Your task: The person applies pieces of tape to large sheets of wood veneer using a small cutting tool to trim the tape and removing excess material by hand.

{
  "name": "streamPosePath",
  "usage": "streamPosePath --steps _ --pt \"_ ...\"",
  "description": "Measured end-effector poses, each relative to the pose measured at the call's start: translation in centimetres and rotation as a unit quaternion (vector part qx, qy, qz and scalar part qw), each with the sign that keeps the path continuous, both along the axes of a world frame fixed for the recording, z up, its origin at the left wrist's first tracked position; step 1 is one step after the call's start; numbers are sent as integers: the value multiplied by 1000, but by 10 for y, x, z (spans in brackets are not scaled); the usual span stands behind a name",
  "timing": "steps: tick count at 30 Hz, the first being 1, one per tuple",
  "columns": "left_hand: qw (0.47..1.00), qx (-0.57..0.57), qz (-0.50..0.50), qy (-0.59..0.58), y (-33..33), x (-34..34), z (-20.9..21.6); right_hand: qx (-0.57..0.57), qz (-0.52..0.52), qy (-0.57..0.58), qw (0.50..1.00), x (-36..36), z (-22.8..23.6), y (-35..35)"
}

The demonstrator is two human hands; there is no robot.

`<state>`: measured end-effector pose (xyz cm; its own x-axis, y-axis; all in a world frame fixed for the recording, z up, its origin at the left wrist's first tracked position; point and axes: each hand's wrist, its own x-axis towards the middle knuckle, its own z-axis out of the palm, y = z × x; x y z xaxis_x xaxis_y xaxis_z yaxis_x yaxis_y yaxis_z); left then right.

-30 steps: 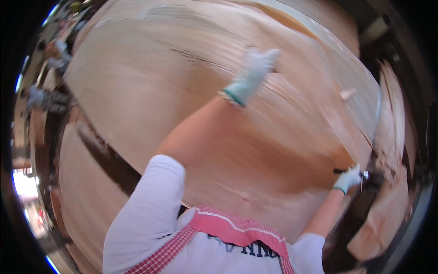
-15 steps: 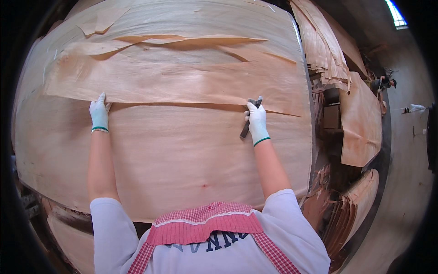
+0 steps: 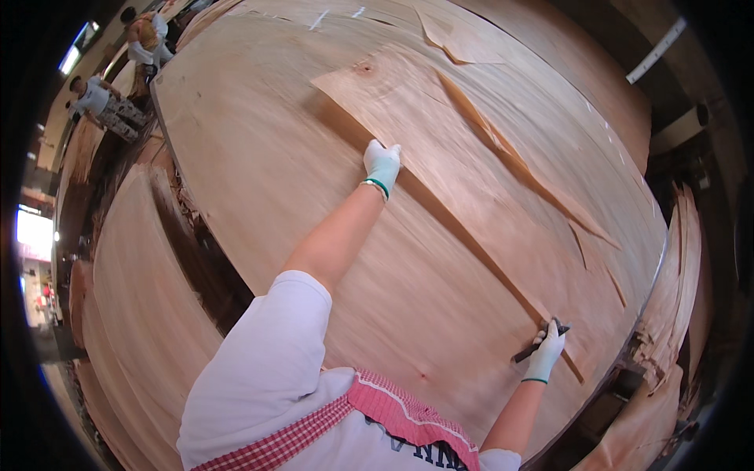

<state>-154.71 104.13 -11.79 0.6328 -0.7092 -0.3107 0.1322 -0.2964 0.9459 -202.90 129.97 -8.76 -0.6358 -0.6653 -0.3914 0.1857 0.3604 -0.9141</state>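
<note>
A broad stack of pale wood veneer (image 3: 267, 149) lies before me. On top of it rests a long, narrower veneer strip (image 3: 479, 204), with a straight near edge and torn, lifted folds along its far side. My left hand (image 3: 382, 163), in a white glove with a green cuff, is closed on the strip's near edge toward its left end. At the strip's right end, my right hand (image 3: 546, 353), gloved alike, is closed around a dark hand tool (image 3: 522, 355). Its fingers are by the strip's edge; the tool's exact kind is unclear.
A small torn veneer piece (image 3: 448, 43) lies at the stack's far side. More veneer stacks stand at the left (image 3: 149, 282) and at the right (image 3: 667, 290). Two people, one in white (image 3: 98, 98) and one in a patterned top (image 3: 148, 35), are at the upper left.
My view has turned left, so the stack and strip now slant down to the right and two people have come into sight. Both hands keep about the same places along the strip's edge.
</note>
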Motion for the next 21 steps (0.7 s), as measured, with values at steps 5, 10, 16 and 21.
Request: streamPosePath --steps 5,10,16,21 --pt "968 -40 120 -219 24 34 21 176 97 93 975 0 50 -5" --pt "825 -77 -205 -520 3 36 39 98 268 160 945 69 76 -66" --pt "626 125 -144 -756 -99 133 -12 44 480 383 788 151 34 -153" --pt "709 5 -188 -680 -123 242 -16 56 498 552 667 252 57 -243"
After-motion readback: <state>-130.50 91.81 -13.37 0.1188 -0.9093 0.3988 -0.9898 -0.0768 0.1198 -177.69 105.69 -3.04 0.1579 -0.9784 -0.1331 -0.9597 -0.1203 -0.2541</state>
